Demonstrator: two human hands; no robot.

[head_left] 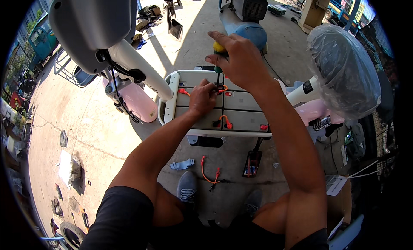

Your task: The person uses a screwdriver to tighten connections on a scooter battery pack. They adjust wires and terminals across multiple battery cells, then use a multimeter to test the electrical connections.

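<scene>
My right hand (241,58) grips a screwdriver (218,47) with a yellow and green handle. Its dark shaft points down at a battery terminal. Close to the tip, my left hand (203,98) is closed, its fingertips pinched together; what they hold is hidden. Several grey batteries (243,102) lie side by side in the white frame (172,95) of a scooter. One orange cable (223,89) with red ends reaches the terminal beside my left fingertips. Another orange cable (224,119) bridges two batteries nearer me. A red cap (183,91) shows left of my left hand.
On the ground near my shoes lie a loose orange cable (210,174), a grey-blue plastic bracket (182,164) and a black pedal-like part (252,164). A plastic-wrapped seat (344,71) rises at right. The scooter's grey front panel (92,28) stands at left; a blue compressor (249,32) sits beyond.
</scene>
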